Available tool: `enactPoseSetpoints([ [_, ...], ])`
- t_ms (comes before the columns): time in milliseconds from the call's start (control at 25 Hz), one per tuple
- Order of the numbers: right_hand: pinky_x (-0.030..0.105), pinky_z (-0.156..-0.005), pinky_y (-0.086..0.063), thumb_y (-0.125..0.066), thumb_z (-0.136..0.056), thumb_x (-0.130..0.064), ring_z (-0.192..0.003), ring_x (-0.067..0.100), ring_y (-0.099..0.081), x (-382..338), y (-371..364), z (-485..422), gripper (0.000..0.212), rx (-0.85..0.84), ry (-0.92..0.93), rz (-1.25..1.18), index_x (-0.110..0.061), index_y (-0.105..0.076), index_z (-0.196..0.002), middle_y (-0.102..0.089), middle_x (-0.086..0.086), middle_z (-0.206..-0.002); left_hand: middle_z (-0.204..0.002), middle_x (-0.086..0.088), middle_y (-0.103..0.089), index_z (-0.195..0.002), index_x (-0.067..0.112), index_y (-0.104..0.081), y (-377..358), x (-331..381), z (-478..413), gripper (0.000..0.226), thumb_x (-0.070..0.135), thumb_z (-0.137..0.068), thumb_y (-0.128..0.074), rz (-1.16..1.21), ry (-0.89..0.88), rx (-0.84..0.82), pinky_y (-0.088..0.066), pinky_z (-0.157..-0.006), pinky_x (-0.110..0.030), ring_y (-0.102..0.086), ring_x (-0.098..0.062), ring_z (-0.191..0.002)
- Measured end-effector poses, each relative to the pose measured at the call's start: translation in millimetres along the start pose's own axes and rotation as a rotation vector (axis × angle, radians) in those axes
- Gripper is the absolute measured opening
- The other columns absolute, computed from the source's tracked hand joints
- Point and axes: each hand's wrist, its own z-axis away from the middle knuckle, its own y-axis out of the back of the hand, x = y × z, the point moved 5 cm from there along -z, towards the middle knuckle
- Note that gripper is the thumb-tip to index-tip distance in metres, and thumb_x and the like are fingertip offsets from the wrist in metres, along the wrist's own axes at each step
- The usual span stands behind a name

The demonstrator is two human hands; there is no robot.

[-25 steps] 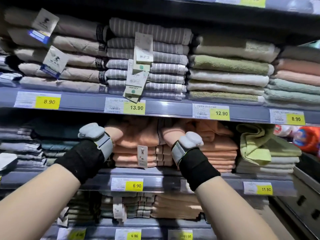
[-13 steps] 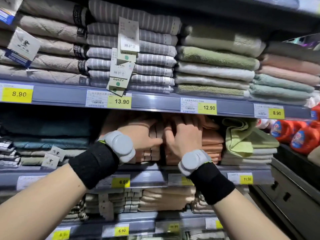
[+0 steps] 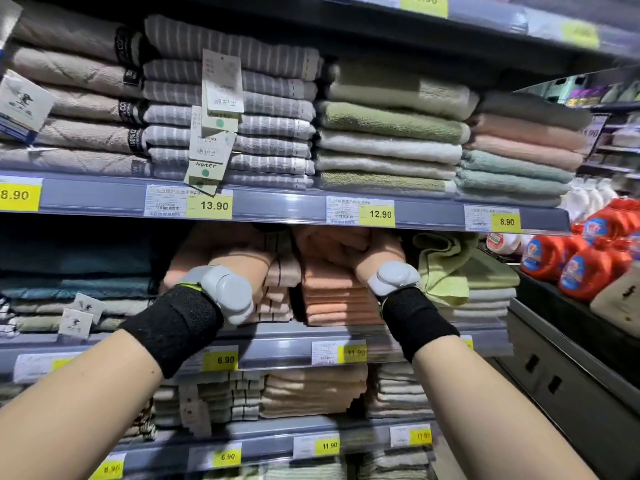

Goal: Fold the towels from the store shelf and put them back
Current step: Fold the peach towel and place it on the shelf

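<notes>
On the middle shelf (image 3: 277, 348) a stack of folded peach towels (image 3: 339, 299) stands next to a stack of peach towels with dark stripes (image 3: 282, 289). A rumpled peach towel (image 3: 320, 244) lies on top of them. My right hand (image 3: 377, 252) reaches in and grips this rumpled towel at its right side. My left hand (image 3: 242, 261) reaches over the striped stack. Its fingers are hidden behind the towels and the shelf above. Both wrists wear black bands with grey devices.
A crumpled green towel (image 3: 446, 268) hangs over a stack to the right. Folded grey striped towels (image 3: 270, 98) and green ones (image 3: 391, 123) fill the shelf above, close over my hands. Dark teal towels (image 3: 76, 285) lie left. Orange bottles (image 3: 585, 271) stand at the right.
Both hands lay flat on the front of the peach towels; they have pushed deeper into the shelf, and the right hand has closed on the rumpled top towel.
</notes>
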Motion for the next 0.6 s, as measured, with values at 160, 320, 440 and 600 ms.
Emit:
enactPoseSetpoints([
  [160, 0.029, -0.074, -0.041, -0.052, -0.088, -0.019, -0.098, 0.032, -0.060, 9, 11, 7, 0.020, -0.046, -0.051, 0.064, -0.003, -0.056, -0.077, -0.058, 0.019, -0.099, -0.058, 0.000, -0.050, -0.062, 0.014, -0.048, 12, 17, 8, 0.067, 0.081, -0.064, -0.053, 0.052, -0.039, 0.018, -0.037, -0.050, -0.027, -0.046, -0.020, -0.052],
  [320, 0.026, -0.066, -0.039, -0.059, -0.081, -0.017, -0.088, 0.031, -0.061, 5, 23, 22, 0.017, 0.124, 0.195, -0.060, -0.011, -0.047, -0.071, -0.069, 0.007, -0.094, -0.102, -0.008, -0.068, -0.129, 0.015, -0.047, 22, 23, 12, 0.084, 0.074, -0.070, -0.052, 0.286, -0.004, 0.204, -0.052, -0.074, -0.033, -0.065, -0.029, -0.092],
  [440, 0.027, -0.067, -0.035, -0.059, -0.071, -0.012, -0.087, 0.030, -0.056, 4, 19, 40, 0.024, 0.116, 0.446, -0.061, -0.006, -0.055, -0.094, -0.060, 0.011, -0.096, -0.103, -0.010, -0.065, -0.136, 0.013, -0.031, 26, 46, 18, 0.085, 0.054, -0.071, -0.067, 0.334, -0.044, 0.253, -0.051, -0.079, -0.036, -0.061, -0.032, -0.100],
  [600, 0.034, -0.071, -0.045, -0.053, -0.068, -0.013, -0.087, 0.028, -0.056, 4, 19, 68, 0.036, 0.047, 0.680, -0.225, -0.006, -0.054, -0.103, -0.058, 0.009, -0.096, -0.108, -0.013, -0.058, -0.127, 0.026, -0.036, 29, 75, 28, 0.062, 0.016, -0.072, -0.061, 0.466, -0.130, 0.376, -0.051, -0.082, -0.040, -0.058, -0.037, -0.103],
])
